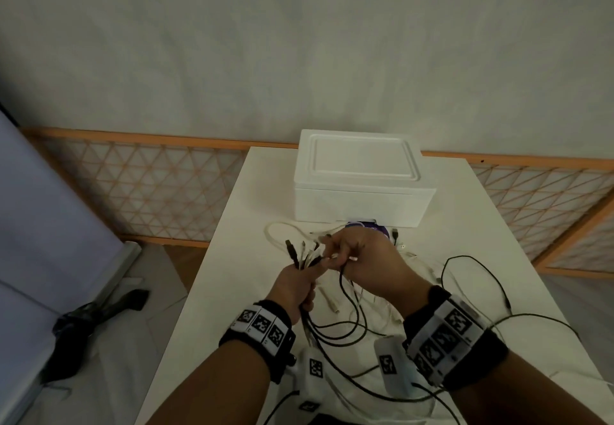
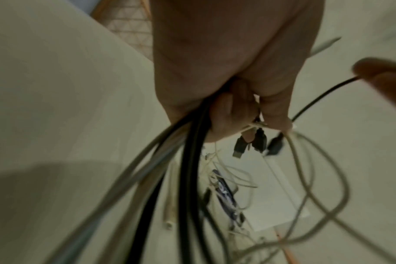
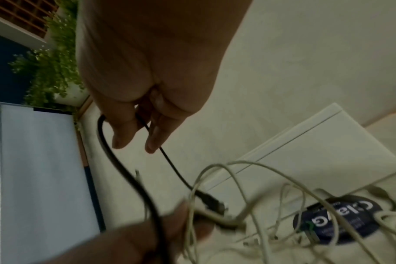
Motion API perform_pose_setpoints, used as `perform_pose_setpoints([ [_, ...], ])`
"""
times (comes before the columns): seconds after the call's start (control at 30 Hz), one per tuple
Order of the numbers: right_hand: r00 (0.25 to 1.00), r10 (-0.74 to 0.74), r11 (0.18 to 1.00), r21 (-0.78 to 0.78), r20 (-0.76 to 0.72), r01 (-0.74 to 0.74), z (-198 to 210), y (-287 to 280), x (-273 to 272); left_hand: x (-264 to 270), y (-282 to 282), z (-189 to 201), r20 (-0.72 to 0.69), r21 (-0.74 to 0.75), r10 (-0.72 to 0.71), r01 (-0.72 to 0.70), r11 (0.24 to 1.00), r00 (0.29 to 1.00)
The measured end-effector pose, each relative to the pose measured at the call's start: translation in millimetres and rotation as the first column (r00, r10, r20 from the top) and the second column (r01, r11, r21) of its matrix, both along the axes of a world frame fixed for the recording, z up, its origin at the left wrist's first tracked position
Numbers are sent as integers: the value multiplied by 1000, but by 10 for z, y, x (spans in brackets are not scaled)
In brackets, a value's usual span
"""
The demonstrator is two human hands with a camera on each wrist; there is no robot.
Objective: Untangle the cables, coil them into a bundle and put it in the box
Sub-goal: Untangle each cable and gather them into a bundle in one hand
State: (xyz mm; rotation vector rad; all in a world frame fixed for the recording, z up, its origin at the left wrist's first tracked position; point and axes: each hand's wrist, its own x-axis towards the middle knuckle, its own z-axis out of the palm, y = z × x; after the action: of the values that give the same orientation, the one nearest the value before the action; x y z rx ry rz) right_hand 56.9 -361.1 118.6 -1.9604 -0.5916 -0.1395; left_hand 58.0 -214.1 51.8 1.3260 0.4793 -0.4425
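The cables (image 1: pixel 335 321) hang in a loose tangle of black and pale strands between the two hands, held above the white table (image 1: pixel 481 225), with their long ends trailing over the tabletop toward the person. The left hand (image 1: pixel 295 288) grips a gathered bunch of them in a closed fist, and the plug ends (image 2: pixel 258 141) stick out past its fingers. Just beside it, touching the same bunch, the right hand (image 1: pixel 362 258) pinches a single thin black cable (image 3: pixel 170 166) between thumb and fingers. More pale cables lie slack on the table under and beyond the hands, around a dark round label (image 3: pixel 337 221). Behind them stands the white box (image 1: pixel 362 182) with its lid on, apart from both hands.
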Motion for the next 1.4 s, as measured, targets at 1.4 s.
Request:
perform_pose_setpoints([
  [1.4,965,-261,485,-869,-35,100,-376,-662,-567,-379,1388,170,-77,-525,500,-462,715,862],
])
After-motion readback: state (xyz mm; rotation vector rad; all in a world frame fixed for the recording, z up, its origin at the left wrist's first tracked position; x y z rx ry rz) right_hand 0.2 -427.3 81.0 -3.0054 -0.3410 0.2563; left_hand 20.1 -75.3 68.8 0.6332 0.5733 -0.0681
